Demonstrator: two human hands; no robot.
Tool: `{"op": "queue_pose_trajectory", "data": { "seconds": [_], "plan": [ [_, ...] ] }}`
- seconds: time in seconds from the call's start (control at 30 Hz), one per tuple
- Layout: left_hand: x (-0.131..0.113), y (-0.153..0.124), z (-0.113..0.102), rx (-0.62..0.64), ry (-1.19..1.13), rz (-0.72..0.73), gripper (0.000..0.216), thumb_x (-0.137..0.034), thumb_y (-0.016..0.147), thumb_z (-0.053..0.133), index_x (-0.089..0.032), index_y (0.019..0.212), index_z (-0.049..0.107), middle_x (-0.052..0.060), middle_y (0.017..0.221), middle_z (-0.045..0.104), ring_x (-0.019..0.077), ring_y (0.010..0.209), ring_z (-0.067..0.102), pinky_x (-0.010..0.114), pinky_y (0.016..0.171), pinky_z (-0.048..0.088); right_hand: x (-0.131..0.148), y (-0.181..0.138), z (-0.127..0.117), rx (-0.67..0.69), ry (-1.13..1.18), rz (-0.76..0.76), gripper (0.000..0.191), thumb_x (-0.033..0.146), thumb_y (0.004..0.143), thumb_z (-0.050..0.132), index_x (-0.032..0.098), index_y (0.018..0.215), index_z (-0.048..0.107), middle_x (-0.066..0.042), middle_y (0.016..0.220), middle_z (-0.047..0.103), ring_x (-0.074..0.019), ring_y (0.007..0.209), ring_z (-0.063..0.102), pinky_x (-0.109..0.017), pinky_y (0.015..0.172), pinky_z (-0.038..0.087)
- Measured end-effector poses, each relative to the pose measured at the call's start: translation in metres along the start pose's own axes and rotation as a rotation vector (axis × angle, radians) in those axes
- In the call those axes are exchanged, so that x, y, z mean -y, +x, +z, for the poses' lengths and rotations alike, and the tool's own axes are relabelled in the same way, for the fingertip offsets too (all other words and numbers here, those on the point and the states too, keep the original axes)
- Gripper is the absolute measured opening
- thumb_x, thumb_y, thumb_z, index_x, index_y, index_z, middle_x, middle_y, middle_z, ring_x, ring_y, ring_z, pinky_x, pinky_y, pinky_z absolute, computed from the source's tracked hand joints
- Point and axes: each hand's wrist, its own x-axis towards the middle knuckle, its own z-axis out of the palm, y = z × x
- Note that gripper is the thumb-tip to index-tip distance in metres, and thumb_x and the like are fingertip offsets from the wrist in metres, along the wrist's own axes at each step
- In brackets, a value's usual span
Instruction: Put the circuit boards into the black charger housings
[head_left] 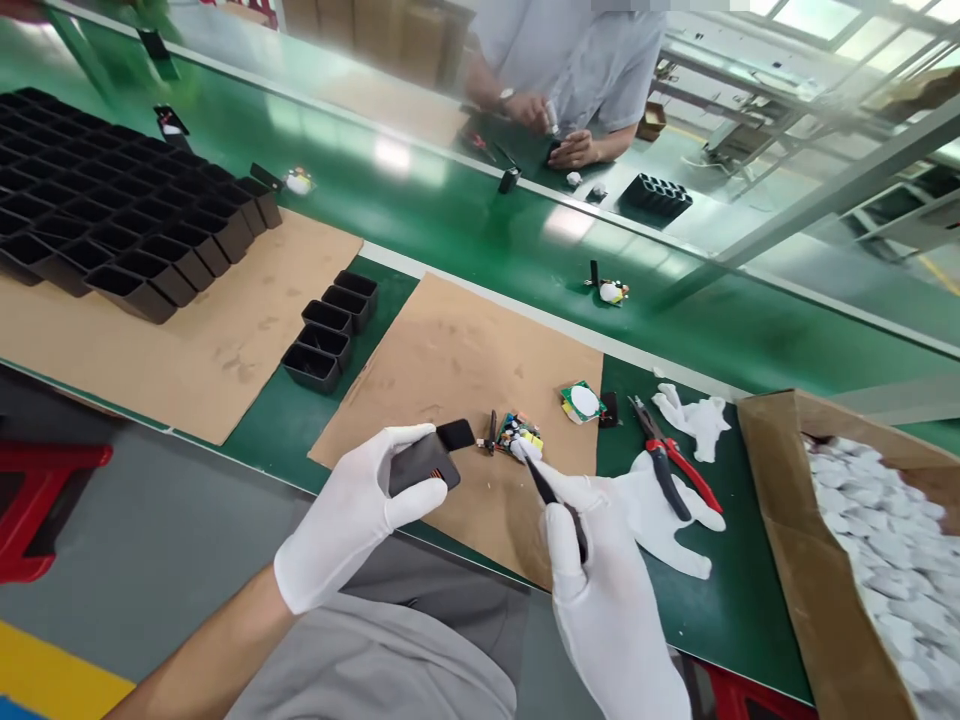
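Just one box point(420, 466) in left hand point(356, 500)

Left hand point(364, 500) and right hand point(604, 570): white fabric gloves point(319, 550). Left forearm point(217, 640): bare. Clothing point(375, 665): grey, creased.

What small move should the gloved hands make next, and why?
Probably, the right hand should ease the black pointed tool toward the nearest circuit board: its tip already points that way, while the left hand steadies a black case.
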Motion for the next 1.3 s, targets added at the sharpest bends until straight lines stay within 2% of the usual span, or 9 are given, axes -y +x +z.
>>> {"op": "queue_pose_trajectory", "data": {
  "seconds": [0.1,0.2,0.33,0.47,0.6,0.7,0.87,1.13,1.3],
  "plan": [
    [0.000,-0.004,-0.008,-0.027,0.068,0.013,0.058,-0.043,0.083,0.073,-0.020,0.136,0.066,0.012,0.142,0.073,0.0337,0.132,0.069,0.048,0.109,0.060,0.023,0.002,-0.003,0.111,0.103,-0.030,0.021,0.024,0.110,0.048,0.029,0.122,0.065,-0.002,0.100,0.069,-0.0171,0.088,0.070,-0.028,0.079,0.056],
    [-0.003,-0.009,-0.018,-0.050,0.223,0.081,0.060,-0.046,0.080,0.076,-0.021,0.134,0.068,0.012,0.138,0.075,0.0351,0.127,0.072,0.048,0.107,0.060,0.031,0.009,-0.007,0.197,0.095,-0.087,0.023,0.025,0.111,0.050,0.030,0.126,0.066,0.002,0.091,0.070,-0.0121,0.069,0.068,-0.023,0.064,0.053],
    [-0.013,-0.013,-0.030,-0.028,0.381,0.114,0.045,-0.046,0.077,0.077,-0.022,0.114,0.072,0.006,0.104,0.082,0.0277,0.093,0.078,0.038,0.082,0.063,0.031,0.023,-0.015,0.191,-0.085,-0.369,0.022,0.026,0.112,0.051,0.029,0.124,0.070,0.006,0.074,0.061,-0.0096,0.053,0.056,-0.022,0.052,0.043],
    [-0.021,-0.015,-0.036,0.017,0.500,0.100,0.032,-0.049,0.078,0.076,-0.022,0.092,0.072,0.001,0.079,0.076,0.0196,0.067,0.066,0.029,0.059,0.052,0.039,0.035,-0.026,0.214,-0.183,-0.491,0.019,0.023,0.111,0.051,0.026,0.110,0.070,0.006,0.070,0.062,-0.0116,0.051,0.052,-0.027,0.052,0.035],
    [-0.024,-0.020,-0.036,0.019,0.499,0.138,0.033,-0.052,0.078,0.077,-0.021,0.087,0.074,0.001,0.081,0.076,0.0187,0.068,0.064,0.027,0.060,0.049,0.053,0.041,-0.033,0.229,-0.300,-0.570,0.027,0.020,0.110,0.048,0.028,0.098,0.071,0.007,0.061,0.052,-0.0162,0.048,0.032,-0.033,0.054,0.025],
    [-0.022,-0.023,-0.035,0.017,0.461,0.173,0.034,-0.054,0.077,0.079,-0.022,0.087,0.076,0.000,0.081,0.076,0.0190,0.070,0.065,0.027,0.062,0.050,0.062,0.043,-0.036,0.228,-0.384,-0.628,0.033,0.019,0.110,0.044,0.027,0.092,0.071,0.006,0.058,0.049,-0.0169,0.046,0.028,-0.035,0.053,0.021],
    [-0.018,-0.027,-0.036,-0.002,0.467,0.184,0.036,-0.056,0.075,0.080,-0.022,0.086,0.076,-0.001,0.077,0.073,0.0175,0.067,0.062,0.025,0.059,0.048,0.070,0.045,-0.037,0.251,-0.457,-0.667,0.034,0.015,0.105,0.040,0.026,0.088,0.068,0.004,0.058,0.051,-0.0172,0.044,0.035,-0.035,0.049,0.015],
    [-0.021,-0.036,-0.035,-0.065,0.540,0.186,0.041,-0.061,0.071,0.079,-0.021,0.075,0.073,-0.002,0.067,0.069,0.0155,0.060,0.056,0.024,0.054,0.043,0.080,0.040,-0.035,0.324,-0.537,-0.652,0.024,0.005,0.075,0.051,0.029,0.072,0.051,0.002,0.053,0.044,-0.0198,0.039,0.031,-0.037,0.052,0.008],
    [-0.019,-0.035,-0.031,-0.129,0.623,0.201,0.042,-0.059,0.073,0.075,-0.022,0.061,0.061,-0.005,0.054,0.051,0.0119,0.052,0.039,0.025,0.049,0.033,0.092,0.035,-0.036,0.312,-0.559,-0.629,0.024,0.009,0.080,0.056,0.028,0.069,0.048,0.001,0.051,0.042,-0.0186,0.040,0.029,-0.038,0.051,0.008]
  ]
}}
